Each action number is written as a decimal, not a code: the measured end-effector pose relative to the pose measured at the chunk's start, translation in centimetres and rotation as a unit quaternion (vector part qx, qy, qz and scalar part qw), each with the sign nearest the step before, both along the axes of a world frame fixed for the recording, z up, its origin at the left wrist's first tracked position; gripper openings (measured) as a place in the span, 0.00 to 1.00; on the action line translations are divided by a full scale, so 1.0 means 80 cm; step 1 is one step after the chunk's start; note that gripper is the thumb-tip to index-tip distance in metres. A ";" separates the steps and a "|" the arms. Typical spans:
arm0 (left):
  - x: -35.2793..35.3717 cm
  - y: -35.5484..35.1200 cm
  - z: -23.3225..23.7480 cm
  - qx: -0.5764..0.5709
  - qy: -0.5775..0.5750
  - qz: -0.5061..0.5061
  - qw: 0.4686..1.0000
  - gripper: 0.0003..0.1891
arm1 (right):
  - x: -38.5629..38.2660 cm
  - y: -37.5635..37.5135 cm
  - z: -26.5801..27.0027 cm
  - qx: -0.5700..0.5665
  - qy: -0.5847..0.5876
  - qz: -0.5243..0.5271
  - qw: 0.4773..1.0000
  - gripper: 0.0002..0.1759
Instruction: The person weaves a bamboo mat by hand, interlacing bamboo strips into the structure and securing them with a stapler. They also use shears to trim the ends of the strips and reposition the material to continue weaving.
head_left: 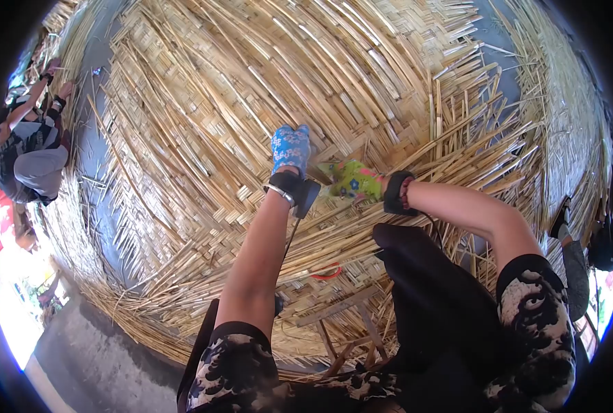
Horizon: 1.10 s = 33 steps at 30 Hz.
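Observation:
My left hand (291,149), in a blue glove with white flowers, is closed on split reed strips at the middle of a large woven mat (217,131); its fingertips are hidden. Just right of it is my right hand (355,180), in a green flowered glove, low over the weave with its fingers pointing left. Motion smears those fingers, so their grip does not show. Long loose reed strips (306,65) run diagonally across the mat beyond both hands. More strips (286,265) lie bundled between the hands and my body.
Another person (38,151) crouches at the far left, hands on the woven edge. At the right, a foot and trouser leg (573,268) show. A red loop (327,272) lies on the strips near a small wooden stool (341,308). Cut ends stick out at the upper right.

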State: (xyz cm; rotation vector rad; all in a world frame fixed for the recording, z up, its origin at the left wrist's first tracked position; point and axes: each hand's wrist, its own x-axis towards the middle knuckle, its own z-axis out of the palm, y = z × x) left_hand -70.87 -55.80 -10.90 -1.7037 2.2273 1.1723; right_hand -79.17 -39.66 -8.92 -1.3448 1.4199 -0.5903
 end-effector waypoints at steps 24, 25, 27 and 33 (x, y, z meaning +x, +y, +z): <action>0.010 0.004 -0.038 0.252 0.121 -0.047 0.959 0.11 | -0.129 -0.077 -0.187 -0.182 0.215 0.053 0.958 0.16; 0.007 0.003 -0.028 0.253 0.120 -0.051 0.958 0.11 | -0.129 -0.077 -0.152 -0.181 0.216 0.049 0.958 0.16; 0.003 0.004 -0.015 0.323 0.164 0.007 0.932 0.10 | -0.122 -0.070 -0.060 0.072 0.000 -0.070 0.995 0.16; -0.003 -0.005 -0.013 0.374 0.148 0.023 0.915 0.10 | -0.119 -0.071 -0.090 0.026 0.198 -0.014 0.980 0.14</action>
